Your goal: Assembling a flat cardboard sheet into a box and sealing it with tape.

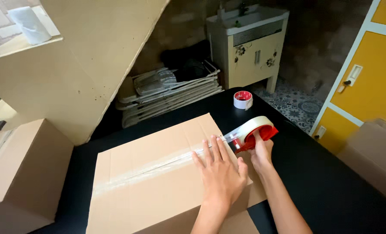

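Note:
A closed cardboard box [145,190] lies on the black table [323,182], with a strip of clear tape [149,169] along its top seam. My left hand [221,171] lies flat on the box top near its right end, fingers spread over the tape. My right hand [261,151] grips a red tape dispenser [253,131] loaded with a roll of clear tape, held at the box's right edge where the tape strip ends.
A small roll of tape with a red core [243,100] sits at the table's far edge. Another cardboard box [19,173] stands at the left. Folded chairs [167,93] and a cream cabinet [249,47] are behind; yellow lockers [370,82] at right.

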